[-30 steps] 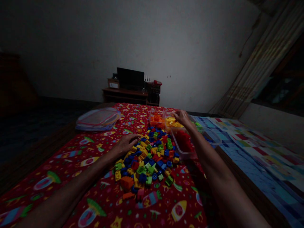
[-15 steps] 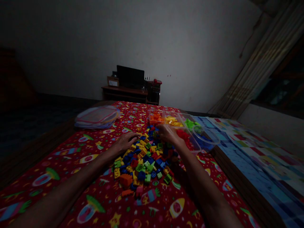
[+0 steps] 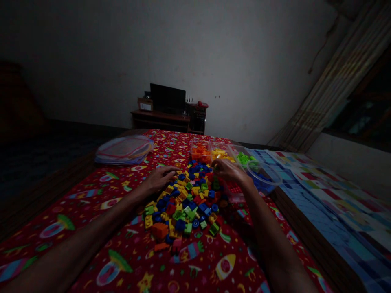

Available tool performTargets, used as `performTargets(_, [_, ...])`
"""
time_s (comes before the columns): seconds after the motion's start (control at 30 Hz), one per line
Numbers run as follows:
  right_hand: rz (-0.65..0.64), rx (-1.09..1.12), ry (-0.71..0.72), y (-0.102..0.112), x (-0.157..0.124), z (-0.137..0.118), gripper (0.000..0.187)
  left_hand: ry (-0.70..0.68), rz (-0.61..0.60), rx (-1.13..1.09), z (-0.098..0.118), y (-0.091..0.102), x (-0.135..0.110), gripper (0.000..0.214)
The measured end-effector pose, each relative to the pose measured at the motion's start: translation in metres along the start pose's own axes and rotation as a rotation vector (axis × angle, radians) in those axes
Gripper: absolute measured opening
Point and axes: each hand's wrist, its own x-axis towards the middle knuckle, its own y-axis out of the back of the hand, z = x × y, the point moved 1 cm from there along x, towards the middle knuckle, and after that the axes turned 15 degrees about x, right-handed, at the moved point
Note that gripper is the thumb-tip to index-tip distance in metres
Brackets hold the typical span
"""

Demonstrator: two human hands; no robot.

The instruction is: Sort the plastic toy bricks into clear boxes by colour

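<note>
A loose pile of toy building bricks (image 3: 189,197) in yellow, blue, green, red and orange lies on the red patterned cloth. My left hand (image 3: 159,178) rests at the pile's left edge, fingers stretched out and apart, with nothing seen in them. Over the pile's right side, my right hand (image 3: 229,170) has its fingers bent together; whatever they may hold is too dark and small to make out. Just beyond it are clear boxes of orange bricks (image 3: 200,151), yellow bricks (image 3: 221,154) and green bricks (image 3: 245,158). My right hand and forearm partly cover the box of red bricks (image 3: 234,189).
Clear lids (image 3: 125,149) are stacked on the cloth at the left. A clear round-rimmed tub (image 3: 265,174) with blue bricks stands at the right, beside a blue checked sheet (image 3: 305,203). A desk with a monitor (image 3: 168,97) stands by the far wall.
My right hand has moved right, from the far part of the pile toward the boxes of yellow and red bricks. My left hand has hardly moved.
</note>
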Motion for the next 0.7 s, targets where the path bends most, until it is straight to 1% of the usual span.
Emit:
performTargets(0.07, [-0.036, -0.051, -0.028, 0.004, -0.002, 0.000, 0.030, -0.053, 0.014, -0.003, 0.011, 0.004, -0.001, 0.046])
performTargets(0.13, [-0.078, -0.124, -0.046, 0.002, -0.001, -0.003, 0.028, -0.177, 0.008, 0.022, 0.022, 0.003, -0.004, 0.041])
performTargets(0.23, [-0.150, -0.263, -0.045, -0.009, -0.001, -0.011, 0.024, -0.383, -0.047, 0.074, 0.034, -0.008, -0.009, 0.034])
performTargets(0.3, [-0.183, -0.325, -0.035, -0.018, -0.001, -0.016, 0.024, -0.446, -0.073, 0.105, 0.037, -0.016, -0.012, 0.030])
performTargets(0.4, [-0.200, -0.351, -0.024, -0.028, -0.002, -0.019, 0.027, -0.438, -0.070, 0.139, 0.039, -0.021, -0.014, 0.026])
performTargets(0.5, [-0.164, -0.319, 0.007, -0.033, -0.002, -0.017, 0.030, -0.421, -0.061, 0.163, 0.040, -0.016, -0.015, 0.029])
performTargets(0.6, [-0.143, -0.300, 0.021, -0.031, 0.000, -0.012, 0.031, -0.419, -0.052, 0.156, 0.041, -0.010, -0.015, 0.032])
performTargets(0.7, [-0.112, -0.287, -0.009, -0.020, 0.000, -0.012, 0.027, -0.427, -0.028, 0.146, 0.039, -0.008, -0.013, 0.032])
